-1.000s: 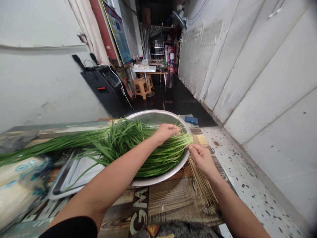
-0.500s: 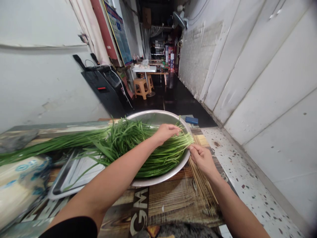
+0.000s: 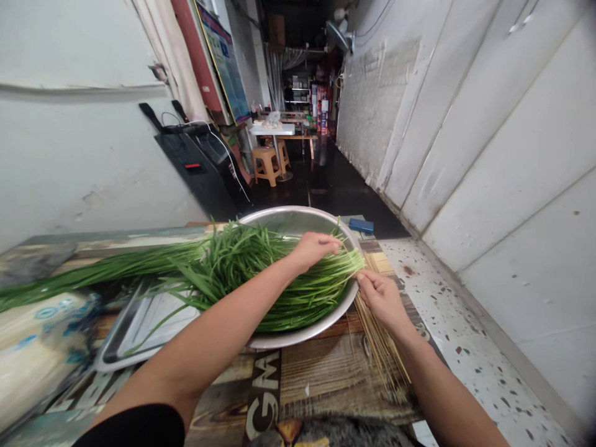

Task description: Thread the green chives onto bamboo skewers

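A wide steel basin (image 3: 298, 335) on the table holds a heap of long green chive leaves (image 3: 242, 267), their cut ends at the basin's right rim. My left hand (image 3: 314, 247) reaches across the heap with fingers curled, pinching chive stems near those ends. My right hand (image 3: 382, 297) sits just outside the right rim, fingers pinched together at the stem ends, above a loose pile of thin bamboo skewers (image 3: 379, 347). What the right fingers hold is too small to make out.
A steel tray (image 3: 135, 329) lies left of the basin under trailing leaves. A white printed sack (image 3: 37, 347) fills the near left. A small blue object (image 3: 361, 225) lies behind the basin. Speckled floor and white wall run along the right; a corridor with stools lies ahead.
Both hands stay almost where they were; my left fingers shift slightly on the chive ends. The view drifts a little.
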Tool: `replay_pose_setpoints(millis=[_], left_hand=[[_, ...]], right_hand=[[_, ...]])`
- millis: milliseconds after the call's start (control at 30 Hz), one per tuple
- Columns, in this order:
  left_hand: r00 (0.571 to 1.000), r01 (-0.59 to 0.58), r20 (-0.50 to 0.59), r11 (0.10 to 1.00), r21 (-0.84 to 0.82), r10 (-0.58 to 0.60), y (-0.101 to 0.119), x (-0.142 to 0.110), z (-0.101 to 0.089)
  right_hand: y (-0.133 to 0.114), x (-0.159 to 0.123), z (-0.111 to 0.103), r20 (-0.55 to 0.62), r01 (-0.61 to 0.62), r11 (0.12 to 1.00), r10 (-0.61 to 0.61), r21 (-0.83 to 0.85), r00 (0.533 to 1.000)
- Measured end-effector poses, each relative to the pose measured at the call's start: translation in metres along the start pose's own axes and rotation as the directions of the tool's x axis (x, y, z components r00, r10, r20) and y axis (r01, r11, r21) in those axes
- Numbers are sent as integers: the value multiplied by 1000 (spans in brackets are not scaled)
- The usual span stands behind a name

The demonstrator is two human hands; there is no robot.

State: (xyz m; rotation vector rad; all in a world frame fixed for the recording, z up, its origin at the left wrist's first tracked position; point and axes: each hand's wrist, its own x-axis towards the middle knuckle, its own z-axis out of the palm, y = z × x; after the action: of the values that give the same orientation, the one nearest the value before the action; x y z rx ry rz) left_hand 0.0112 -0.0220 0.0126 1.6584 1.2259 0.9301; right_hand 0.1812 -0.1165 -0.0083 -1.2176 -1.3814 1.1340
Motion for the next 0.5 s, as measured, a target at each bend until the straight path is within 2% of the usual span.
replay_pose_setpoints(millis=[233, 300, 400, 433, 467, 500], left_hand=[[995, -97, 33, 993, 70, 95, -3, -2, 2], [981, -167, 118, 979, 115, 153, -2, -2, -2], [916, -292, 336, 940, 179, 221, 0, 2, -16], [909, -310, 354, 925, 220, 220, 0, 5, -21], [925, -306, 316, 908, 287, 212, -1, 8, -25], [953, -274, 229, 886, 373, 198, -3, 11, -28]], right_hand=[[2, 0, 1, -11, 14, 1000, -14, -12, 1000], [3, 0, 0, -13, 19, 1000, -19, -21, 1000], [4, 0, 0, -18, 30, 999, -31, -40, 999], [4, 1, 0, -17, 36, 998, -37, -52, 999], [4, 1, 0, -15, 42, 997, -43, -66, 999], [4, 1, 0, -15, 48, 996, -49, -76, 999]])
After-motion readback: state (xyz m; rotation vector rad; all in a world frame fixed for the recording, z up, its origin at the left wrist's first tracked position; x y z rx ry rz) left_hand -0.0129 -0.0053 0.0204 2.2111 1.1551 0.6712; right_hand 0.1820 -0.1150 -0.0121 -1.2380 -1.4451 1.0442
